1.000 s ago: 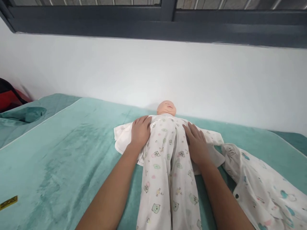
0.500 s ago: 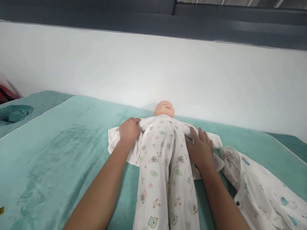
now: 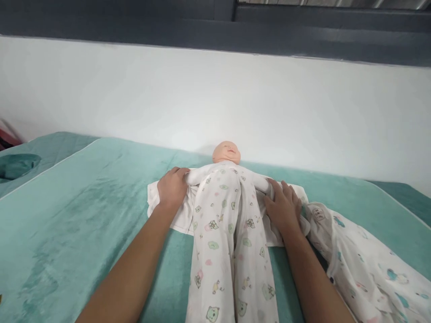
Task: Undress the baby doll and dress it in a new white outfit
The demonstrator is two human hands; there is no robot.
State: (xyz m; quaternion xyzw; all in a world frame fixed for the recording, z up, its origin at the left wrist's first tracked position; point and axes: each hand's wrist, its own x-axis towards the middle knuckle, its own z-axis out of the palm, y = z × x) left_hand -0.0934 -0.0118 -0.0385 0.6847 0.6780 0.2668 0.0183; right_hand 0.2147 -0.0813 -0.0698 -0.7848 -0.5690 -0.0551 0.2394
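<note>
A baby doll (image 3: 226,152) lies face up in the middle of the head view, its head near the wall. White printed baby pants (image 3: 215,244) cover its front, their legs stretching toward me. Beneath its outspread arms lies a white baby top (image 3: 183,220), partly hidden. My left hand (image 3: 173,186) is closed around the end of the doll's white arm on the left, its fingertips partly hidden. On the other side, my right hand (image 3: 283,204) has its thumb and index finger about the other arm's end, the remaining fingers resting over the cloth.
Another white printed baby garment (image 3: 370,264) lies rumpled at the right, close to my right forearm. A green plush cover (image 3: 84,220) spreads beneath everything. Behind the doll's head rises a white wall (image 3: 151,94). A dark green hollow (image 3: 18,166) shows at the far left.
The view has shifted slightly. My right hand's fingers have drawn in around the doll's arm; my left hand stays at the other arm.
</note>
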